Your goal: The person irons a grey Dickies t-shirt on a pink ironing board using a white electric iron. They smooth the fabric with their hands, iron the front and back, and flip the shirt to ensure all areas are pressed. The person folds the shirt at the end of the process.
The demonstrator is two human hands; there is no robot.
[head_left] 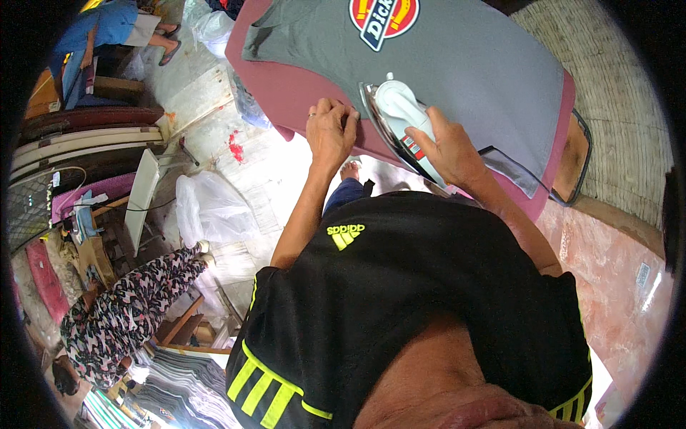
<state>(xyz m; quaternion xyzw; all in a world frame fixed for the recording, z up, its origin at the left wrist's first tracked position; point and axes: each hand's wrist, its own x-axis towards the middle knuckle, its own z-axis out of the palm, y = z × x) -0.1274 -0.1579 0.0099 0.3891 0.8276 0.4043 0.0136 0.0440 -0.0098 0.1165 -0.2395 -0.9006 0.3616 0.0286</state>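
Observation:
A dark grey T-shirt (314, 43) with a round red and yellow print lies spread on an ironing board with a maroon cover (261, 82). My right hand (451, 151) grips the handle of a white and pale grey clothes iron (400, 104), whose soleplate is tilted at the near edge of the shirt. To its left, my left hand (330, 136) rests at the board's near edge with its fingers curled and pressed together, close to the shirt's edge. Whatever lies between those fingers is hidden.
A dark cord (518, 166) runs right from the iron. The board's metal frame (587, 136) juts out at the right. Clear plastic bags (214, 211) lie on the floor at left. Two other people stand left, one in patterned clothes (128, 314), one in blue (103, 28).

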